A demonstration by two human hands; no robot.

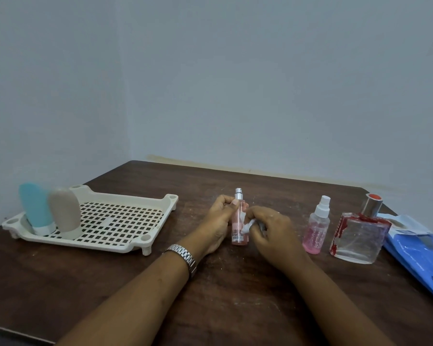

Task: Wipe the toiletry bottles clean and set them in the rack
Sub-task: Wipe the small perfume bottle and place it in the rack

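Head view caught you mid-wipe: the slim pink bottle [239, 221] stood upright a little way off the rack's [171, 199] right edge, silver cap up. Whether its base touched the table [210, 295] you couldn't tell from here. Your left hand [218, 226] was curled round the bottle from the rack side, thumb pinned high near the cap. Your right hand [273, 231] sat on the side away from the rack, fingers bunched tight on a white wipe [248, 224] pressed against the bottle's middle.

That was the relation that counted. The long axis ran straight up and down, so the wipe looked set to travel along it, cap to base. The left hand was the nearer one to the rack and had the grip, so it looked the likely carrier.

At the rack's near left end the blue bottle [35, 211] and beige bottle [65, 208] stood side by side, caps down. Farther from the rack than your hands were the pump bottle [316, 228] and the square glass bottle [358, 236], judged unwiped, with a blue packet [420, 255] farthest out.
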